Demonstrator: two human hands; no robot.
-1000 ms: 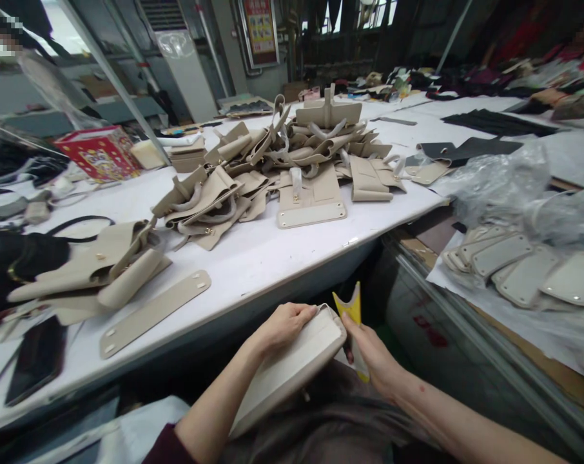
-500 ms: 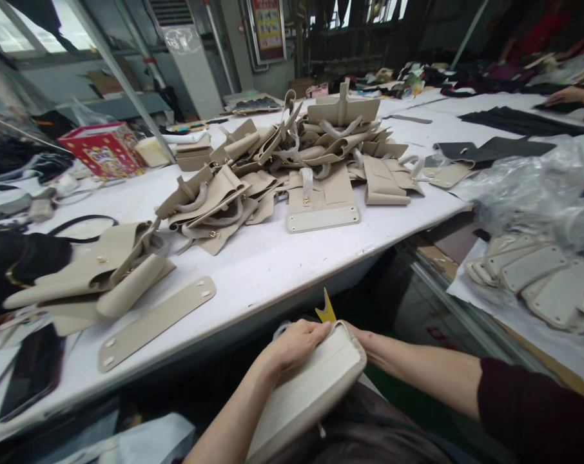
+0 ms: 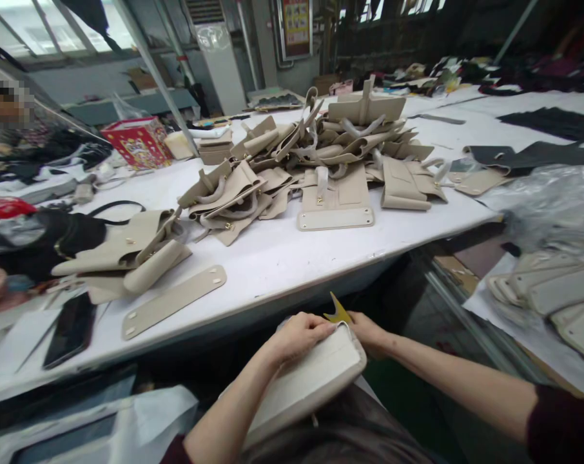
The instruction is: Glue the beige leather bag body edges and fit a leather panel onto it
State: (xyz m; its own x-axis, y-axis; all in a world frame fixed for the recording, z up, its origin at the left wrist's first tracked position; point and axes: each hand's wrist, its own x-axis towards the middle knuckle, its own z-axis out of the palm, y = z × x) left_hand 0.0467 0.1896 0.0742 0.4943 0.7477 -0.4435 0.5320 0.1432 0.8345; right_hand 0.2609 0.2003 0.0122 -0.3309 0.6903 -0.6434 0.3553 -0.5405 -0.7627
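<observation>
On my lap rests a beige handbag body (image 3: 311,380) with a pale, boxy side facing up. My left hand (image 3: 301,335) is closed over its far upper edge, thumb along the rim. At the far corner of the bag, my right hand (image 3: 367,332) is closed around a yellow forked tool (image 3: 339,309), whose two points stick up and to the left. Some of its fingers are hidden behind the bag. Ahead on the white table (image 3: 282,270) lie a beige strap panel (image 3: 173,303) and an open beige bag piece (image 3: 122,248).
A heap of beige bag parts (image 3: 316,145) with wrapped handles covers the table's middle. A black phone (image 3: 72,328) lies at the left. To the right are pale oval-ended panels (image 3: 563,290) and clear plastic (image 3: 553,193). The table edge runs just beyond my hands.
My view has swung left, so the table's things sit further right. My right hand and the yellow tool have shifted slightly right of the bag's corner, showing more of the hand. The left hand keeps its hold.
</observation>
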